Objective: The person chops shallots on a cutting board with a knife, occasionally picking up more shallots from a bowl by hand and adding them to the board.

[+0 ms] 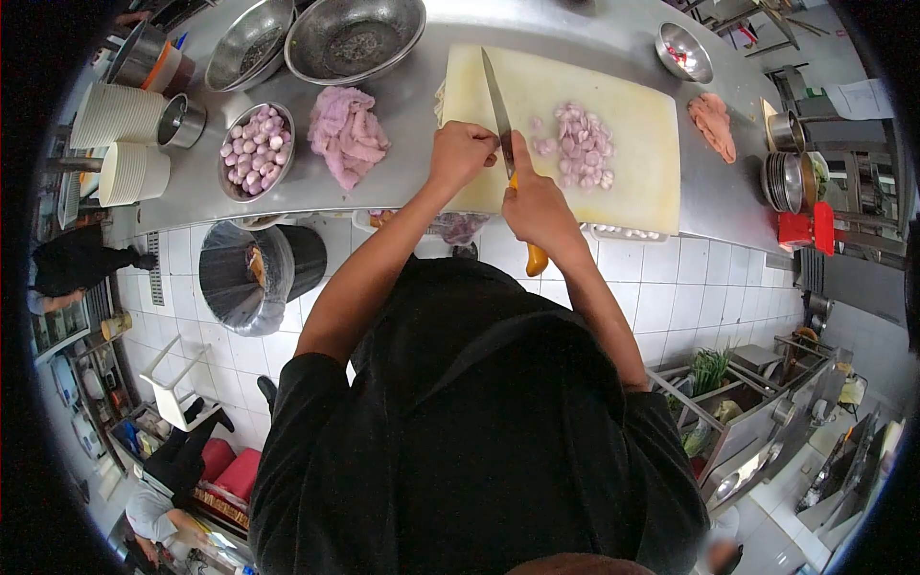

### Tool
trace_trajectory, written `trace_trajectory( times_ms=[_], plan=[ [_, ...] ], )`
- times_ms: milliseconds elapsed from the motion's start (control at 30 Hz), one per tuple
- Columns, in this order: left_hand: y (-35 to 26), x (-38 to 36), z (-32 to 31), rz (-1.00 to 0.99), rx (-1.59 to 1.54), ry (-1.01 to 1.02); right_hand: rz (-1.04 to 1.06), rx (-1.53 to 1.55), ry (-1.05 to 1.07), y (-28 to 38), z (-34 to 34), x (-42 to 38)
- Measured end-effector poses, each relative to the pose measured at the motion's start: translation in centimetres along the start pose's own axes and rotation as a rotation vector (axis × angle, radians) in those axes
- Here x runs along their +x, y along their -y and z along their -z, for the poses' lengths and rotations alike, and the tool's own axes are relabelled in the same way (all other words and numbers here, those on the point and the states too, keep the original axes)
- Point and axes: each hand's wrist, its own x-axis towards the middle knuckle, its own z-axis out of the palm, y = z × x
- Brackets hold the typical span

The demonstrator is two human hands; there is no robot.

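Note:
My right hand point(539, 203) is wrapped round the yellow handle of a kitchen knife point(497, 94), its long blade pointing away over the cutting board point(632, 105). Close against the blade's left side is my left hand point(464, 153), its fingers curled together; whatever they may pinch is too small or hidden to name. Right of the knife lies a pile of sliced shallots point(583, 144) on the pale board. Further left, a metal bowl point(227, 180) holds whole peeled shallots point(257, 149).
A pink cloth point(347, 134) lies left of the board, an orange cloth point(712, 126) right of it. Large metal bowls point(356, 38) and a small bowl point(684, 52) stand behind. White container stacks point(134, 172) line the left end. A lined bin point(240, 287) stands below the counter.

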Motion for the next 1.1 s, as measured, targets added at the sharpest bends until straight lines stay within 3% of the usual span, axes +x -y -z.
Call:
trace_trajectory(
  times_ms=[100, 300, 400, 433, 533, 567, 667, 900, 1033, 1100],
  plan=[
    [0.1, -0.1, 0.0, -0.007, -0.059, -0.003, 0.061, 0.022, -0.107, -1.4, -2.7, 2.2],
    [0.0, 0.1, -0.3, 0.003, 0.133, 0.013, -0.005, 0.062, -0.030, -2.1, -1.6, 2.6],
    [0.9, -0.2, -1.6, -0.335, 0.469, -0.161, -0.007, 0.091, -0.065, -3.5, 0.2, 2.3],
    [1.0, -0.4, -1.7, -0.321, 0.434, -0.162, 0.090, 0.055, -0.207, -4.1, 0.0, 2.2],
    [1.2, -0.7, -1.3, -0.306, 0.317, -0.177, 0.001, 0.171, -0.140, -3.1, 1.7, 1.3],
    [1.4, -1.0, -0.8, -0.316, 0.268, -0.184, 0.098, 0.147, -0.210, -3.4, 1.1, 1.4],
    [2.0, -2.3, 1.6, -0.264, 0.121, -0.192, 0.018, 0.248, -0.068, -2.3, -0.3, 0.9],
    [1.7, -7.2, 9.7, -0.116, -0.168, -0.271, 0.012, 0.393, -0.050, -4.2, -3.1, 0.2],
    [3.5, -9.2, 16.2, -0.149, -0.122, -0.505, 0.079, 0.326, -0.238, -10.8, -2.1, 1.5],
    [2.9, -10.3, 19.4, -0.129, -0.073, -0.645, 0.015, 0.221, -0.249, -11.5, -1.5, 1.6]
  ],
)
